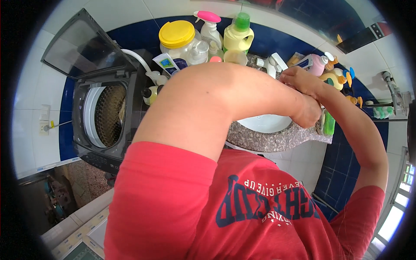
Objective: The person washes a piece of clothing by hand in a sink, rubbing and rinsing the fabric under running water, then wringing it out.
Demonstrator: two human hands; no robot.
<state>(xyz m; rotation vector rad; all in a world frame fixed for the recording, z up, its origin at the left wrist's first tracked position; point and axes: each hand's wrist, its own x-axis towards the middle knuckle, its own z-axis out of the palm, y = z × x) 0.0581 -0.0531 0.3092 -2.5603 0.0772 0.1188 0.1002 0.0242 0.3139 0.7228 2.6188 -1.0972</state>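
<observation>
Both my hands are close together over the right side of a white washbasin [265, 124], near a white tap [273, 65]. My left hand [307, 113] reaches across from the left, its back toward me. It is curled close against my right wrist, and its fingertips are hidden. Just beyond it my right hand [299, 81] bends down beside the tap, fingers curved and pressed together. Whatever lies between the fingers of either hand, if anything, cannot be made out. A green bottle [329, 125] stands at the counter's right end, beside my left hand.
Behind the basin stand a yellow-lidded jar [177, 34], a pink-topped spray bottle [210, 28] and a green-capped jug [238, 37]. Several pump bottles [336, 79] crowd the right corner. The speckled counter [268, 142] curves in front. A top-loading washing machine [102, 115] stands open at left.
</observation>
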